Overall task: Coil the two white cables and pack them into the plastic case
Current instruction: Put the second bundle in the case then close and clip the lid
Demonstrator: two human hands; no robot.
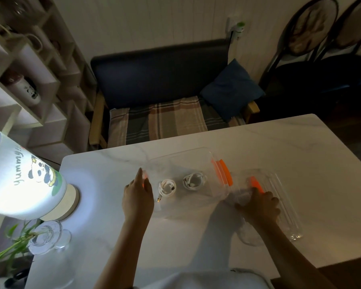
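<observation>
A clear plastic case [181,157] with orange latches [223,172] sits on the white table [279,147]. Two coiled white cables lie inside it: one coil [167,187] on the left with a plug end sticking out toward me, the other coil [194,180] to its right. My left hand [137,197] rests flat against the case's left end. My right hand [258,205] grips the near edge of the clear lid [279,192], which lies to the right of the case and carries an orange latch [255,184].
A lit lamp [23,184] with a panda print stands at the table's left edge. A glass vase [48,236] with green stems sits in front of it. Behind the table are a sofa [165,80], a blue cushion [231,88] and shelves [29,69].
</observation>
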